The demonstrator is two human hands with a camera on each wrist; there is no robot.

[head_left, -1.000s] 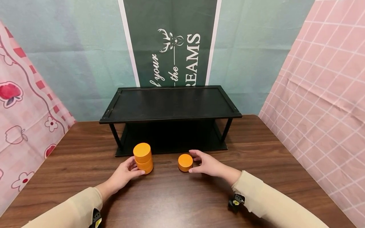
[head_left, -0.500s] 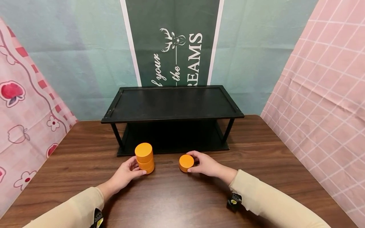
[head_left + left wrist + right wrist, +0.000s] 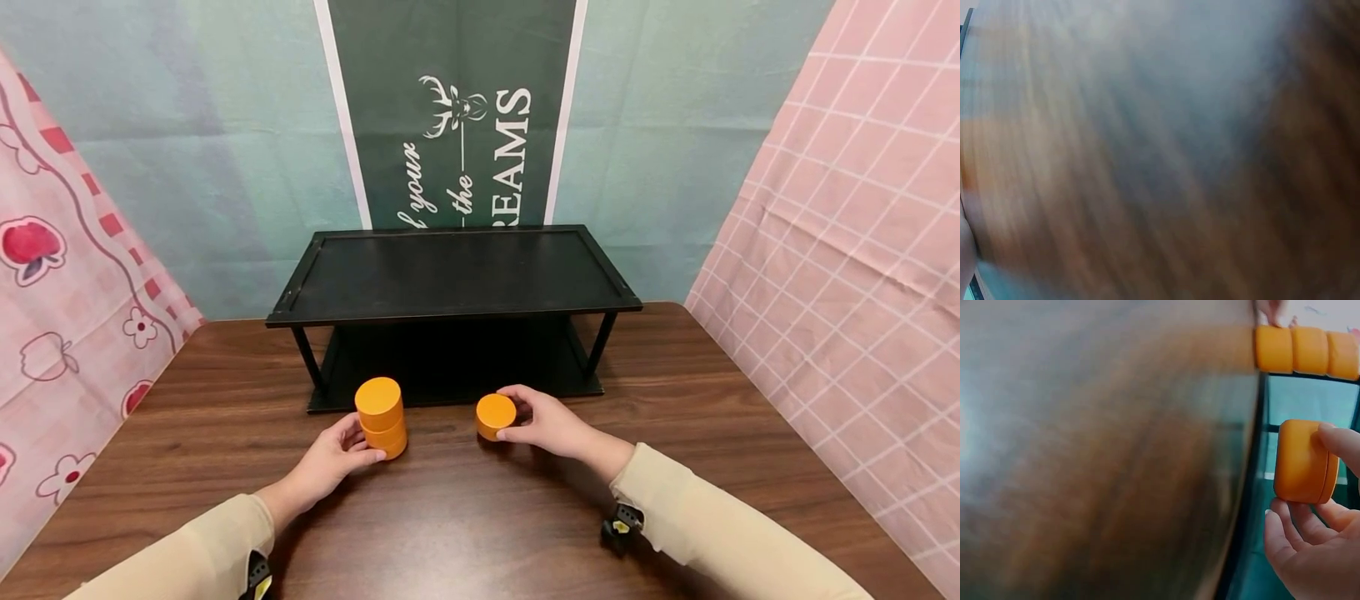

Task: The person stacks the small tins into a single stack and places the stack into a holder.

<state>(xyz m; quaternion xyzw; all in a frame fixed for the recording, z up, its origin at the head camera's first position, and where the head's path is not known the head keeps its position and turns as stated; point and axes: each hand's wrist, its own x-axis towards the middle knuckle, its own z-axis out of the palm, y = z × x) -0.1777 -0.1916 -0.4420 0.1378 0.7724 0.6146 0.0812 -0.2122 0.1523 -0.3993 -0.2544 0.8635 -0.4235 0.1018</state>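
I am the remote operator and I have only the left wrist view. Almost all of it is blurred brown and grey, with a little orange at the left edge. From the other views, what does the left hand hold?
Observer: In the head view, the left hand grips the lower part of an upright orange stack.
Operator: Thank you. Is the right hand also on this stack, or is it busy with another thing?
Observer: With another thing: the right hand pinches a single orange cylinder, apart from the stack, between its thumb and fingers.
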